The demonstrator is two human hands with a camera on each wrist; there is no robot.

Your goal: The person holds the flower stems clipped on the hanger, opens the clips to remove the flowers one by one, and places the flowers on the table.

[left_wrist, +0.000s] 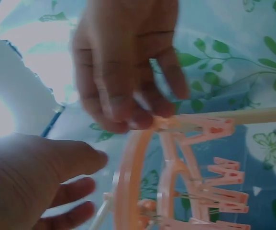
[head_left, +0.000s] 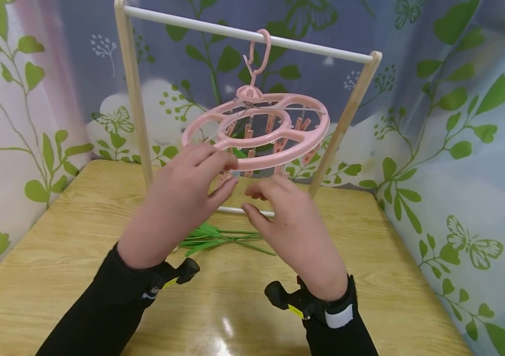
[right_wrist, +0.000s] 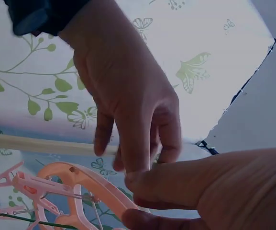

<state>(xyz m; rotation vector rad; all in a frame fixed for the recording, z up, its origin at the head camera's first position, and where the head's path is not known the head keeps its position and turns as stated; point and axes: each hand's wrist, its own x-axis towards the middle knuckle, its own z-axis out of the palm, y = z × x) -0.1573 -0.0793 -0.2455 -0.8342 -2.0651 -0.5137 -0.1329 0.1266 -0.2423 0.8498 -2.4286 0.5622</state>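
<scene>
A pink round clip hanger (head_left: 279, 159), with several small clips (head_left: 249, 132) below its ring, hangs by its hook (head_left: 266, 49) from a rail. My left hand (head_left: 181, 185) is at the near left part of the ring, fingers bent, with a gap between thumb and index finger. My right hand (head_left: 292, 222) hovers just below the near rim, fingers and thumb loosely curved and apart. In the left wrist view, the right fingers (left_wrist: 128, 115) overlap the rim beside a clip (left_wrist: 207, 127). Neither hand shows anything in its grasp.
The rail (head_left: 199, 23) spans two wooden posts (head_left: 134, 89) on a wooden table (head_left: 243, 296). A bundle of green leafy stems (head_left: 207, 240) lies beneath the hanger. In the right wrist view a green stem (right_wrist: 37, 222) passes beside the clips. Leaf-patterned curtains (head_left: 479, 173) surround the table.
</scene>
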